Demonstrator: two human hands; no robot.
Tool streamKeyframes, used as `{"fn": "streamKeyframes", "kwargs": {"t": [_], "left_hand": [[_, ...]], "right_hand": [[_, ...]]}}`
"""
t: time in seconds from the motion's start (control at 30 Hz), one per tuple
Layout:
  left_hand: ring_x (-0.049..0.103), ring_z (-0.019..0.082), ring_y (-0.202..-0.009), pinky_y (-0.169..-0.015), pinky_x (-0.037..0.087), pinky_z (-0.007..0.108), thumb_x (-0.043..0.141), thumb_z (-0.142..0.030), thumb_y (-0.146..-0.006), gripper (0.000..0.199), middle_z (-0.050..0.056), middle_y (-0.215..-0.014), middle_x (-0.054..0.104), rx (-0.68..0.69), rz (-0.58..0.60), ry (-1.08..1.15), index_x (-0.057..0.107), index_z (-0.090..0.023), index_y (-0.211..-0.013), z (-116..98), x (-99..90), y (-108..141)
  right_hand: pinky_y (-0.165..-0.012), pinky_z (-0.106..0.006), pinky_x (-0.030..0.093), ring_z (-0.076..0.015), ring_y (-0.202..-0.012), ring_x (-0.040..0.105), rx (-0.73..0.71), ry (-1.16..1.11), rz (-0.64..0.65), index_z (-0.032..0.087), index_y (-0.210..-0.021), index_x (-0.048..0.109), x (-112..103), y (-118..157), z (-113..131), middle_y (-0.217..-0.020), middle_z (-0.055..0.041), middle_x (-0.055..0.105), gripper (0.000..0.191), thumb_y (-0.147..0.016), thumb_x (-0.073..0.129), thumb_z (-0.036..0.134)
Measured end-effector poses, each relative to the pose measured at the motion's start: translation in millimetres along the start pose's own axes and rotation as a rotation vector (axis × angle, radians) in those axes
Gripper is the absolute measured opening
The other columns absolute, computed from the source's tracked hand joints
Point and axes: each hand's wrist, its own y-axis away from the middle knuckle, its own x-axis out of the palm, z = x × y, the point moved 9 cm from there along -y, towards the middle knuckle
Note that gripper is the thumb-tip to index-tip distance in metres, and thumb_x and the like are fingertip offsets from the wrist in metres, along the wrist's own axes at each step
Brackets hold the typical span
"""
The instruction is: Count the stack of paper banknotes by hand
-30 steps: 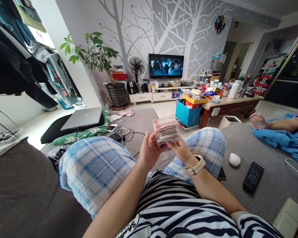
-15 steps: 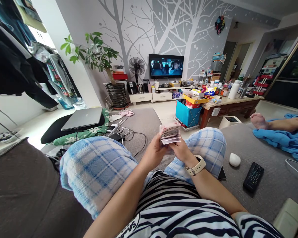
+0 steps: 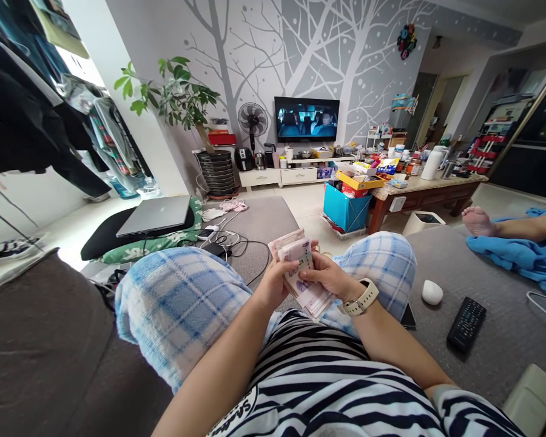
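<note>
From my screen, the left hand (image 3: 272, 285) and right hand (image 3: 325, 276) both pinch the wad of banknotes (image 3: 300, 273) above the lap, and I judge loose notes could slide onto the checked pajama leg (image 3: 186, 309) if either grip slackens.

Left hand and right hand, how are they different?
The right hand wears a cream watch, but the left hand shows none. The right hand lies across the front of the banknotes, while the left hand's grip is lower, at their side. Both hands hold the same stack.
</note>
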Motion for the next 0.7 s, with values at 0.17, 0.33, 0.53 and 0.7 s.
{"fn": "streamKeyframes", "kwargs": {"t": [0.17, 0.33, 0.53, 0.7], "left_hand": [[0.064, 0.030, -0.102, -0.086, 0.050, 0.042, 0.056, -0.013, -0.058, 0.075, 0.010, -0.109, 0.069, -0.033, -0.024, 0.080, 0.050, -0.019, -0.133, 5, -3.4, -1], [0.066, 0.030, -0.096, -0.081, 0.052, 0.046, 0.051, -0.015, -0.059, 0.072, 0.010, -0.095, 0.070, 0.046, -0.201, 0.209, 0.049, -0.016, -0.132, -6, -22.4, -3], [0.066, 0.021, -0.077, -0.074, 0.053, 0.040, 0.052, -0.017, -0.062, 0.068, 0.005, -0.085, 0.066, 0.179, -0.316, 0.315, 0.050, -0.025, -0.129, -36, -40.2, 1], [0.063, 0.017, -0.068, -0.063, 0.054, 0.036, 0.055, -0.017, -0.063, 0.068, 0.006, -0.102, 0.066, 0.167, -0.332, 0.252, 0.047, -0.033, -0.128, -44, -43.6, 4]], "right_hand": [[-0.073, -0.029, 0.052, -0.0156, -0.081, 0.062, 0.054, 0.036, 0.000, 0.019, -0.108, 0.061, -2, -1, -6, -0.090, -0.0016, 0.067, 0.043, -0.069, 0.076, 0.029], [-0.073, -0.030, 0.053, -0.0161, -0.082, 0.063, -0.020, 0.247, -0.060, 0.021, -0.117, 0.051, -4, -2, -4, -0.096, -0.0030, 0.065, 0.055, -0.070, 0.075, 0.036], [-0.086, -0.035, 0.052, -0.0192, -0.104, 0.058, -0.457, 0.748, -0.050, 0.024, -0.106, 0.059, 18, 17, 43, -0.136, -0.0098, 0.046, 0.032, -0.079, 0.068, 0.037], [-0.108, -0.042, 0.037, -0.0249, -0.131, 0.041, -0.572, 0.909, 0.220, 0.023, -0.108, 0.062, 46, 26, 48, -0.135, -0.0105, 0.046, 0.042, -0.071, 0.075, 0.039]]}}
